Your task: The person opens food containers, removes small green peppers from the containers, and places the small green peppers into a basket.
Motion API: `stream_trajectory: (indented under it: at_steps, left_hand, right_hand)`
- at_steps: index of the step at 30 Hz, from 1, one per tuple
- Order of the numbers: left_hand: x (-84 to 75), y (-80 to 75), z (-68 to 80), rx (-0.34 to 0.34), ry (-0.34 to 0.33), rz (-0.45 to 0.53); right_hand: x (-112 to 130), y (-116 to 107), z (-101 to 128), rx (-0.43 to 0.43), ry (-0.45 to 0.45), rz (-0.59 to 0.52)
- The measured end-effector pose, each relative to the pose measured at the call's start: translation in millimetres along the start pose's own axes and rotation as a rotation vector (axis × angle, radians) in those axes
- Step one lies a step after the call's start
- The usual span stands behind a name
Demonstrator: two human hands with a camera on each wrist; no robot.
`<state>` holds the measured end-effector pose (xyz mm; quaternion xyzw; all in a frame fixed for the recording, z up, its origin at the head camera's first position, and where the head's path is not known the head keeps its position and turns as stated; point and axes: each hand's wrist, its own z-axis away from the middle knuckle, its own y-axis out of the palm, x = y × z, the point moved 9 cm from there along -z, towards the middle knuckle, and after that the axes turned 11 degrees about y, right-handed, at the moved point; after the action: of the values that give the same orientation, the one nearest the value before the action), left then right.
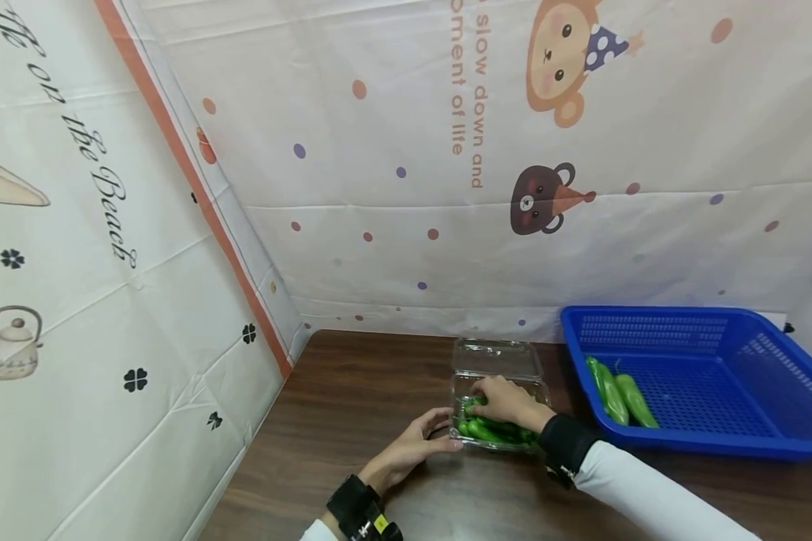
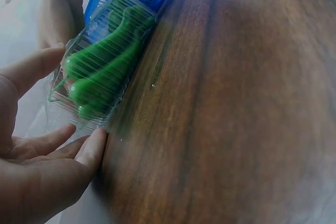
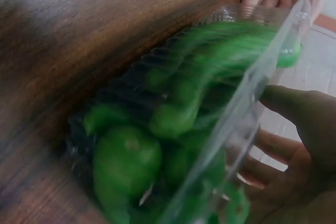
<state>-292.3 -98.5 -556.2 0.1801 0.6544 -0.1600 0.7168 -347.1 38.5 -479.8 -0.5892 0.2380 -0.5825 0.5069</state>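
A clear plastic box (image 1: pixel 501 443) with its lid (image 1: pixel 497 357) folded back stands on the brown table. Several green peppers (image 1: pixel 490 430) lie in it, some showing through its ribbed wall in the left wrist view. My left hand (image 1: pixel 416 442) touches the box's left end, fingers and thumb spread at the wall and near corner. From above, my right hand (image 1: pixel 507 400) reaches into the box and pinches a green pepper (image 1: pixel 472 406) near the left end. Its fingertips are partly hidden behind plastic in the right wrist view.
A blue plastic basket (image 1: pixel 704 439) stands to the right of the box, with green peppers (image 1: pixel 622 397) at its left side. Printed cloth (image 1: pixel 406 255) hangs behind the wooden table (image 1: pixel 352 391) and along its left side.
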Motion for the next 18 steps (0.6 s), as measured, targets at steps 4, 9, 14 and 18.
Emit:
stream_trajectory:
  at_steps: [4, 9, 14, 18]
  left_hand:
    - [-0.8, 0.6, 0.4, -0.009, 0.009, -0.003]
    - [-1.9, 0.7, -0.2, -0.015, 0.018, -0.002]
    - [-1.3, 0.5, -0.6, -0.017, 0.018, 0.005]
    - [-1.3, 0.5, -0.6, -0.016, 0.011, 0.003]
  right_hand:
    - [0.6, 4.2, -2.7, -0.029, 0.049, 0.076]
    - [2.6, 8.9, -6.5, -0.067, 0.087, 0.155]
    - [1.5, 9.5, -6.4, -0.083, 0.094, 0.097]
    - [2.9, 2.8, -4.5, -0.087, 0.067, 0.017]
